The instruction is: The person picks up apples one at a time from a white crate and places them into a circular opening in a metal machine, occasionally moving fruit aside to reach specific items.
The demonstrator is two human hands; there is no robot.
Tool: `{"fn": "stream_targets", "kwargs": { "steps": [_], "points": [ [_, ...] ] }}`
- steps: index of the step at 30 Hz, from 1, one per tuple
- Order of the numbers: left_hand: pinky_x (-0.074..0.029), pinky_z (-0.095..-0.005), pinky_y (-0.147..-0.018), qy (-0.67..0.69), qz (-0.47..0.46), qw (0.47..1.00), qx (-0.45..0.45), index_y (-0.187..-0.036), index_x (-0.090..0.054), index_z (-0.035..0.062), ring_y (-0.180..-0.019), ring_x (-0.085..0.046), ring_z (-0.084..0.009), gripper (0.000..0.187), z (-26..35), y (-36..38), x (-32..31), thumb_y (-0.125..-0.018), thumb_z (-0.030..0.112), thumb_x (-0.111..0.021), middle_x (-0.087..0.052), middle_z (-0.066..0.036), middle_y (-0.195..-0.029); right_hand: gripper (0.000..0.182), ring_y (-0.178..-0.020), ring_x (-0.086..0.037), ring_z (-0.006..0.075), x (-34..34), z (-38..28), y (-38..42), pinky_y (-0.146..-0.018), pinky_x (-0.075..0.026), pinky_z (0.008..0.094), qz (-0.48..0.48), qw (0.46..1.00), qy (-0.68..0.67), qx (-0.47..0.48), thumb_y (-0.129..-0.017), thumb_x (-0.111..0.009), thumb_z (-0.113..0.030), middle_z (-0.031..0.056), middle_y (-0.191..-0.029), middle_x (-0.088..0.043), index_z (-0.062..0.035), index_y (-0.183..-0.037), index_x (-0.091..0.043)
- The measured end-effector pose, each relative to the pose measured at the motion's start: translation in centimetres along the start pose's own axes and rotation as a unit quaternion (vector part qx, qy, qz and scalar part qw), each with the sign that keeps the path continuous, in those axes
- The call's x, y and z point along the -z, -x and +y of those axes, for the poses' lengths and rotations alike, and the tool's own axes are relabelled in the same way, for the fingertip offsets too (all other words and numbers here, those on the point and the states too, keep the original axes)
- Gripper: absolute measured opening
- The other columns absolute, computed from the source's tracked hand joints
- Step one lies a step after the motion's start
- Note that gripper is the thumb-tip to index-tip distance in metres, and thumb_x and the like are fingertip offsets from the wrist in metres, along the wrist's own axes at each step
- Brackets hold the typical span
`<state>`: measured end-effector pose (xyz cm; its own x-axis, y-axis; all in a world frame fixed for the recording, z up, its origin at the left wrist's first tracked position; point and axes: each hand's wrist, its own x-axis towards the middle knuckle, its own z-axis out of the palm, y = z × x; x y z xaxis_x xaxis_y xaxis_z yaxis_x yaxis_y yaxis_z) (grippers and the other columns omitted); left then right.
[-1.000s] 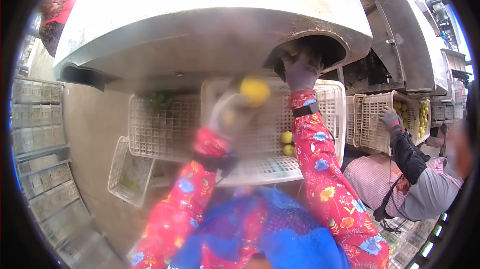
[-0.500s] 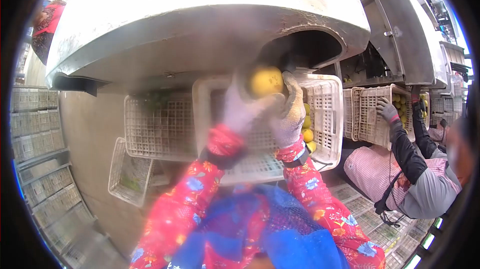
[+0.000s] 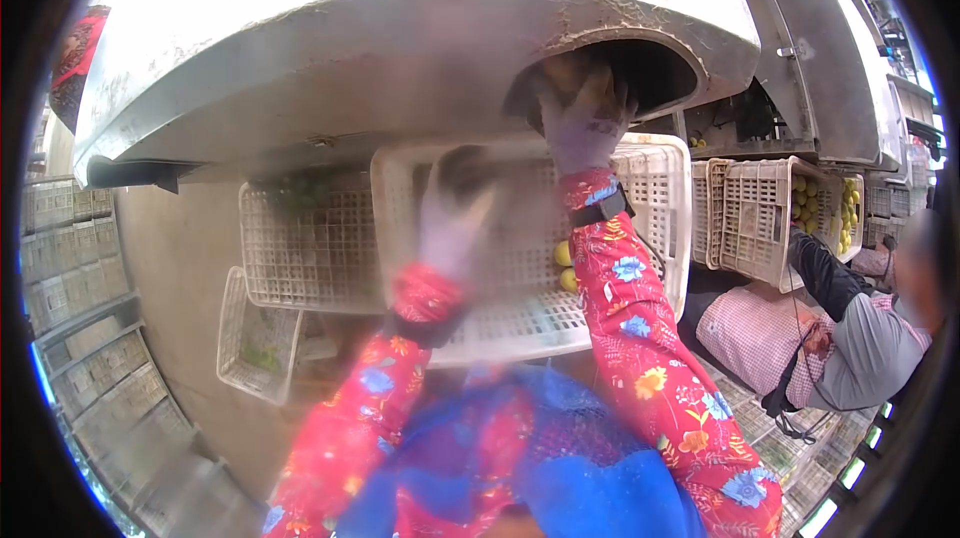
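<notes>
My right hand, in a pale glove, reaches up into the dark oval opening of the metal housing. A dim, brownish-yellow round fruit appears between its thumb and fingers, partly in shadow. My left hand, also gloved and smeared by motion, hangs over the left part of a white plastic crate. Between its raised fingers is a dark, blurred shape that I cannot make out. Yellow fruits lie in the crate, beside and partly behind my right sleeve.
A large metal housing overhangs the crate. Other crates stand to the left, one low on the floor. At right, a co-worker sits by crates with yellow fruit. Stacked crates line the far left.
My hands have parted. The right one has moved up into the opening, and the left has shifted slightly left. The bright yellow fruit between them is gone from there. The co-worker's near hand has left the crate's side.
</notes>
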<state>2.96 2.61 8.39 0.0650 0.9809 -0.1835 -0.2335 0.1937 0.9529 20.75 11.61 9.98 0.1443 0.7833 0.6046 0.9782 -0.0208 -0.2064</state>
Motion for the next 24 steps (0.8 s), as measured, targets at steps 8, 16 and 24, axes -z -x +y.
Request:
{"fn": "stream_targets", "kwargs": {
  "steps": [8,16,24],
  "points": [
    [-0.045,-0.0441,-0.103,-0.374,-0.243,0.895,0.032,-0.132,-0.052,0.0064,-0.116,-0.059,-0.0355,0.059,-13.9,0.2,-4.4,-0.084,0.035,-0.071,-0.059,-0.023,-0.124,0.029,-0.109,-0.067,0.0201,9.8,6.8,2.8,-0.086,-0.056,0.0329,-0.178,0.942,-0.284,0.003,-0.095,-0.052,0.002,0.0202,-0.114,-0.067,0.0058,-0.124,-0.053],
    [-0.031,-0.0483,-0.116,-0.464,-0.369,0.791,0.151,-0.147,-0.044,0.0146,-0.136,-0.040,-0.0403,0.072,-29.4,2.0,-14.7,-0.087,0.053,-0.060,-0.035,-0.017,-0.150,0.068,-0.113,-0.063,0.0411,-0.4,19.1,20.2,-0.094,-0.051,0.0441,-0.602,0.731,0.127,-0.296,-0.082,-0.067,-0.037,0.0273,-0.120,-0.064,0.0024,-0.135,-0.046],
    [-0.045,-0.0384,-0.105,-0.206,-0.530,0.795,0.214,-0.135,-0.059,0.0121,-0.125,-0.055,-0.0274,0.044,-27.0,-1.5,-6.0,-0.097,0.033,-0.059,-0.055,-0.014,-0.138,0.066,-0.112,-0.064,0.0301,-1.2,16.8,20.4,-0.095,-0.052,0.0400,-0.558,0.697,-0.189,-0.408,-0.083,-0.073,-0.026,0.0208,-0.126,-0.063,-0.0089,-0.141,-0.045]
  ]
}}
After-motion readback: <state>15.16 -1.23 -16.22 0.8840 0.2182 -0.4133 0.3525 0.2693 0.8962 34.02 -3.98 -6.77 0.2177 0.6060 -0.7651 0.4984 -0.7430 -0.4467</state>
